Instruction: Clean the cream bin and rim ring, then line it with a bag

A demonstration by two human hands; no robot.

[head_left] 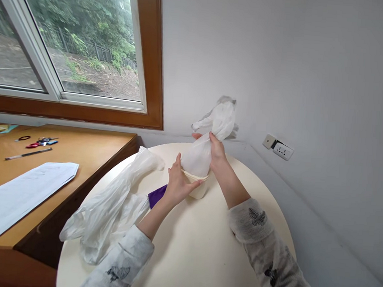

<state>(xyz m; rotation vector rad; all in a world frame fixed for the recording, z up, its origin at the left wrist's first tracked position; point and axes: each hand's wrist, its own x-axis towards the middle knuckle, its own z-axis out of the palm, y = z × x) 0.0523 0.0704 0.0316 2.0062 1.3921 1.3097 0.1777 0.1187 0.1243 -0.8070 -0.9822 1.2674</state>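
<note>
Right hand [217, 152] grips white bag [200, 154] slanting up rightward.

White papers [27, 197] and a pen [28, 154] on a wooden desk [92, 149], window [87, 44] beyond.

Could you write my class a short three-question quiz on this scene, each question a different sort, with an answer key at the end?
1. Multiple choice: what does the left hand hold?
A. the wall socket
B. the pale container
C. the window

2. True or false: the pen and the paper lie on the wooden desk, not on the round table.

3. Fill the gap: the right hand grips a white plastic ____ above the pale container.

Key
1. B
2. True
3. bag
</note>
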